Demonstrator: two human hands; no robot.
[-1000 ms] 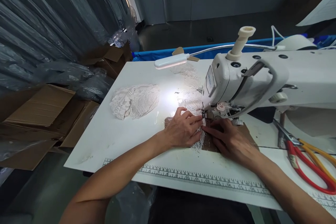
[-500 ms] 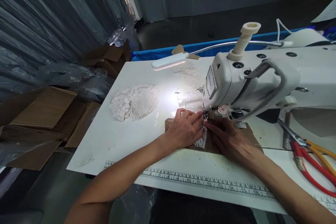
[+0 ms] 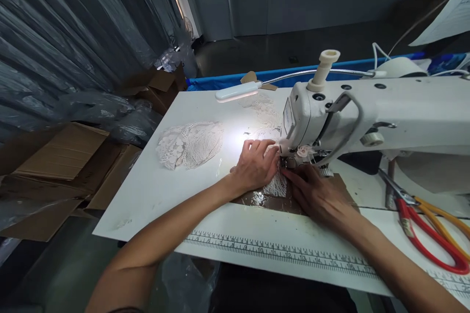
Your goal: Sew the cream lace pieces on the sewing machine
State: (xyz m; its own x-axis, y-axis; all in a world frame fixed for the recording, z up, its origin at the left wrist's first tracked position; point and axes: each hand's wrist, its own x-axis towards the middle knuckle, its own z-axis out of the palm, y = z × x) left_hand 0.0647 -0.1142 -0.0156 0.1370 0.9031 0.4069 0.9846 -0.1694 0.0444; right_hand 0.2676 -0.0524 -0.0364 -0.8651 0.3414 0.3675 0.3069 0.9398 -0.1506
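Pressing a strip of white lace (image 3: 276,187) flat on a brown sheet (image 3: 268,200), the left hand (image 3: 254,166) and right hand (image 3: 317,195) lie open-palmed, neither grip clenched, fingers meeting at the needle of a white sewing machine (image 3: 367,112). A printed ruler (image 3: 279,253) runs along the near edge of the bench (image 3: 154,190); red-handled scissors (image 3: 429,234) lie to the right. Beyond the hands, more lace (image 3: 189,143) rests under a small lamp (image 3: 238,91). Cardboard boxes (image 3: 62,154) sit left.

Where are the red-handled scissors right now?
In the head view, the red-handled scissors lie at the table's far right edge, beside yellow-handled ones, right of the right hand.
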